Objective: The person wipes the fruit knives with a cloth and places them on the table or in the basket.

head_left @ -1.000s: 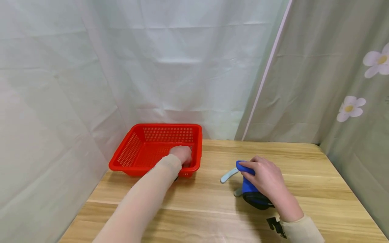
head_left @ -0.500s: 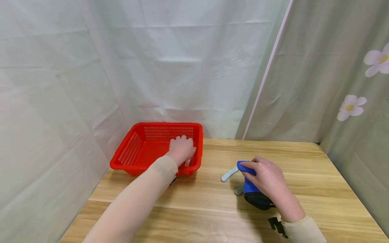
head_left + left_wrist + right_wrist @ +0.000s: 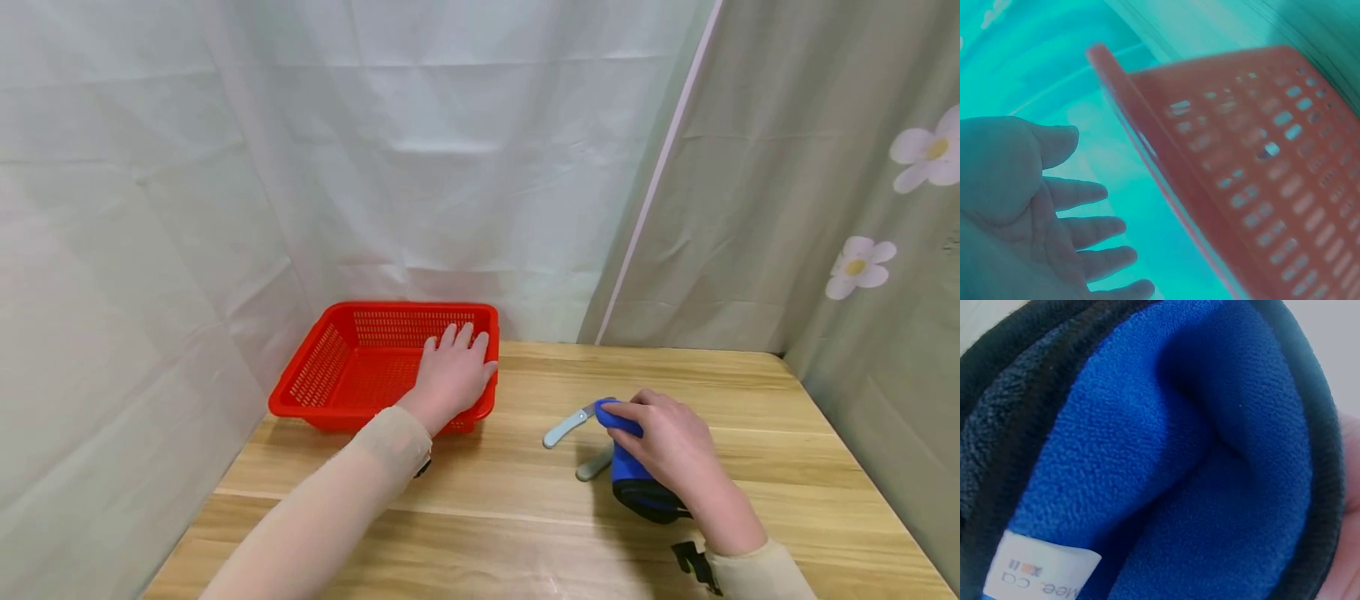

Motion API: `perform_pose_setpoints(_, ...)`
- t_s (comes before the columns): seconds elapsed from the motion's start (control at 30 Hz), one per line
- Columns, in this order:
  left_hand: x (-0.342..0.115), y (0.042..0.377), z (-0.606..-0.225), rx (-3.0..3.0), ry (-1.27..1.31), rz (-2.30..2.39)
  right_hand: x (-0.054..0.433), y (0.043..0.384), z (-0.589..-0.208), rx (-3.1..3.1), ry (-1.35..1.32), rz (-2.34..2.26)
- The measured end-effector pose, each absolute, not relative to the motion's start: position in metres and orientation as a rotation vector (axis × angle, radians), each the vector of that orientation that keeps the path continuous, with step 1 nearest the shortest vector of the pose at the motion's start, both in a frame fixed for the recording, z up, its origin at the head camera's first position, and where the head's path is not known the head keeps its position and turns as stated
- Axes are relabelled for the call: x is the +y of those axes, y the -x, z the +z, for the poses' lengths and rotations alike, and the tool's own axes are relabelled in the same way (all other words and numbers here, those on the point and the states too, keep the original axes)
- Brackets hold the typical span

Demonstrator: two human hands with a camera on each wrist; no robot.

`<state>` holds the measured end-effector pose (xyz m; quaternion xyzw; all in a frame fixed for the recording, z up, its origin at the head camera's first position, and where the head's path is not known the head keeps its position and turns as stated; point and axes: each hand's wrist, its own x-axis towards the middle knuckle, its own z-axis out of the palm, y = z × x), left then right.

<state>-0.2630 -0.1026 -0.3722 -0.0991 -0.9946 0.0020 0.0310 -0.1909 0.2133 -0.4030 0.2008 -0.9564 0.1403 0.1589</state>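
My left hand [image 3: 452,375] is over the right side of a red plastic basket [image 3: 300,400], fingers spread and holding nothing. The left wrist view shows the palm and straight fingers [image 3: 1094,231] beside the slotted basket wall [image 3: 1297,187], apart from the rim. With thumb and fingers my right hand [image 3: 671,442] grips a blue fabric piece [image 3: 626,458] with black edging. Its fuzzy folded inside [image 3: 1147,425] and a white label [image 3: 1038,569] fill the right wrist view. Beside it lies a knife with a pale blue handle [image 3: 564,429]; a grey-green handle [image 3: 594,463] is partly hidden by the fabric.
The wooden table [image 3: 510,533] carries all of these. White curtains [image 3: 465,167] hang behind the basket and along the left. A grey curtain with flowers [image 3: 787,183] closes off the right side and back right.
My left hand has risen out of the basket and its fingers have spread. My right hand has shifted slightly right with the blue fabric, baring more of the knife and the grey-green handle.
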Motion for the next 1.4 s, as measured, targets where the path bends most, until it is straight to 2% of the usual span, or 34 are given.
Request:
perform_pose_setpoints(0.87, -0.037, 0.215, -0.376, -2.739, 0.714, 0.216, 0.238, 0.182, -0.414, -2.779, -0.477, 0.385)
perform_pose_setpoints(1.4, -0.017, 0.215, -0.410, -2.832, 0.767, 0.175, 0.246, 0.181, -0.420, -2.809, -0.439, 0.379)
